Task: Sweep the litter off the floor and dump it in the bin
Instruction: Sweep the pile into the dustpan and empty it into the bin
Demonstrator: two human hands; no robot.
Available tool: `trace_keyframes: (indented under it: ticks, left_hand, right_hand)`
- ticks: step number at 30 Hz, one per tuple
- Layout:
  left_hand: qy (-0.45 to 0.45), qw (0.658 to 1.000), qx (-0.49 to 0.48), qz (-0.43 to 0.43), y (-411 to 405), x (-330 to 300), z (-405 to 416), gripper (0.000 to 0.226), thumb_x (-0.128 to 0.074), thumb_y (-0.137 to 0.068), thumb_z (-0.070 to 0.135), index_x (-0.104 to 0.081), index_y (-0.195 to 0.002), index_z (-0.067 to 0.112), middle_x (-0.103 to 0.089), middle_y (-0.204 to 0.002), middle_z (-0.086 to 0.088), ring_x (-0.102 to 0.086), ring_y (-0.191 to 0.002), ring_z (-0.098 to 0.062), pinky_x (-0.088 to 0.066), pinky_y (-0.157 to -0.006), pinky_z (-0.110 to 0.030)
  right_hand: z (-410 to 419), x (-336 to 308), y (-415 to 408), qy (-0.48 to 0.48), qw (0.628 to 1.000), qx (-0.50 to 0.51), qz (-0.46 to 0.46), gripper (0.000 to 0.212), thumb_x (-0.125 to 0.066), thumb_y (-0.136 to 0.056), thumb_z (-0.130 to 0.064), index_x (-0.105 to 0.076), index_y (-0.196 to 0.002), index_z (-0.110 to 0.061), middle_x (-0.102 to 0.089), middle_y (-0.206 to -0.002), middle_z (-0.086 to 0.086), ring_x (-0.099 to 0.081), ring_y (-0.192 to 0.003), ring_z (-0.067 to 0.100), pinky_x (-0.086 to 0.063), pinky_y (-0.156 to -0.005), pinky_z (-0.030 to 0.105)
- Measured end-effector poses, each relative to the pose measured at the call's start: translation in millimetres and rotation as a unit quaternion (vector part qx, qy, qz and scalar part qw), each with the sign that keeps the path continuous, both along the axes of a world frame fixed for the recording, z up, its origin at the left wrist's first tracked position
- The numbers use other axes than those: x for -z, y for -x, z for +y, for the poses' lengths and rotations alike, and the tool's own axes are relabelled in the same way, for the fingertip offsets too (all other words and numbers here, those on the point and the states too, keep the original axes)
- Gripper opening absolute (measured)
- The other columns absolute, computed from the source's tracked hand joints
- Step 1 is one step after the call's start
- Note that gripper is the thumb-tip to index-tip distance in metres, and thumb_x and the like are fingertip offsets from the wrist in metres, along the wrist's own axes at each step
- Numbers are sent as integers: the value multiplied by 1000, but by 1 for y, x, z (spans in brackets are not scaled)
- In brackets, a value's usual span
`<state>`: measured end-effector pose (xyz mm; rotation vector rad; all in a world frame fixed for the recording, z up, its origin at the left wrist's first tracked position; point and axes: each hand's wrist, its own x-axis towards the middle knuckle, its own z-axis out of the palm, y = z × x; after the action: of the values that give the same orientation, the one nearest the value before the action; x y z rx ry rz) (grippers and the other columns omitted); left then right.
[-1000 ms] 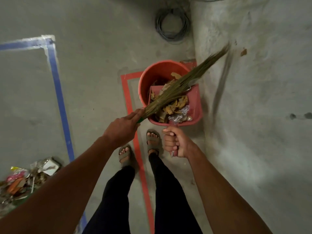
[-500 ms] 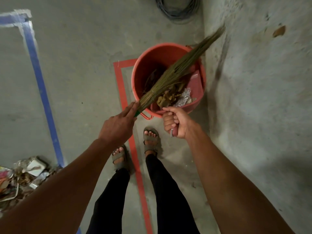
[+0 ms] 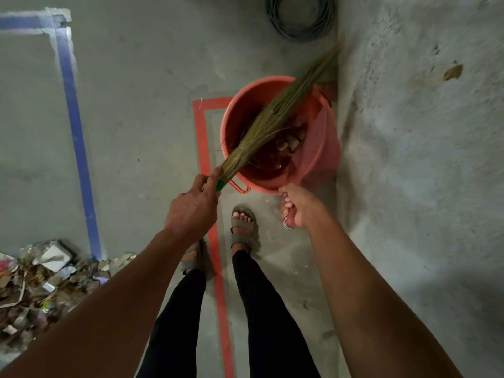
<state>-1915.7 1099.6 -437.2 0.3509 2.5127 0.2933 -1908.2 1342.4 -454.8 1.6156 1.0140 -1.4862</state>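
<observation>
Right, litter [image 3: 290, 141] lies at the bottom of the red bin [image 3: 237, 124], which stands on the concrete floor [image 3: 141, 77] w/ a wall [image 3: 422, 159] just to its right. A pink dustpan [image 3: 316, 148] is tipped steeply into the bin's right side; right hand [image 3: 296, 207] has fingers curled tight round its handle at the near rim. Left hand [image 3: 192, 211] grips the grass broom [image 3: 272, 115] at its green-bound neck, bristles slanting across the bin mouth toward the wall. More litter, a heap of paper & wrappers [image 3: 41, 279], sits well apart at lower left, beside blue tape [image 3: 75, 126]. Red tape [image 3: 203, 143] runs btwn the sandalled feet [image 3: 242, 227]. Coiled cable [image 3: 300, 17] at top.
</observation>
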Motion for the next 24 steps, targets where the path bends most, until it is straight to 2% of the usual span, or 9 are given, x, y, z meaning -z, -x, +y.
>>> trace_keyframes:
  ticks: [2,4,9,12,19,21,24]
  left_hand:
    - [1,1000,-24,-5,-8,-1,-2,60,-35,-110,37,-9,-163,24,-49,-132,-8,-48,-60,-9,-35,-40,-22]
    - [-7,998,-54,-13,-15,-2,-5,58,-34,-110,37,-9,-162,26,-49,-127,-8,-48,-61,-10,-37,-43,-24]
    - [-48,988,-144,-26,-34,0,-20,57,-30,-109,43,-11,-161,30,-51,-120,-7,-56,-75,-20,-56,-62,-42]
    - [-88,978,-190,-20,-43,1,-32,55,-31,-109,41,-15,-160,31,-54,-124,-10,-59,-87,-25,-58,-72,-48]
    - [-104,947,-302,7,-74,9,-85,55,-32,-110,43,-14,-162,37,-54,-132,-9,-60,-100,-28,-57,-80,-44]
    - [-94,937,-336,-1,-89,21,-105,56,-34,-110,40,-16,-163,34,-53,-131,-10,-59,-103,-29,-52,-82,-40]
    - [-87,923,-371,-41,-113,54,-139,61,-39,-108,34,-16,-165,28,-52,-131,-15,-58,-107,-34,-50,-88,-42]
  right_hand:
    - [-5,0,-6,-37,999,-25,16,20,-44,-96,-14,-41,-77,-21,-27,-49,-6,-23,-35,8,-23,-41,20]
    - [-11,-1,-10,-49,998,-2,44,14,-45,-95,-13,-44,-84,-20,-27,-52,-5,-23,-38,8,-22,-40,20]
    - [-25,-9,-14,4,991,78,109,31,-56,-97,-21,-39,-72,-22,-23,-52,-7,-20,-39,8,-18,-41,23]
    - [-39,-12,-15,40,986,61,147,37,-63,-93,-29,-40,-64,-26,-21,-52,-7,-19,-40,9,-14,-45,25]
    - [-117,-24,-18,98,974,8,207,39,-54,-99,-25,-38,-63,-26,-20,-47,-8,-17,-35,8,-19,-35,22]
    - [-147,-24,-23,106,971,-10,215,38,-53,-99,-25,-37,-64,-25,-19,-46,-8,-17,-34,8,-21,-34,21]
    - [-191,-14,-39,116,968,-36,218,38,-53,-100,-24,-38,-65,-23,-20,-45,-7,-17,-33,8,-18,-35,21]
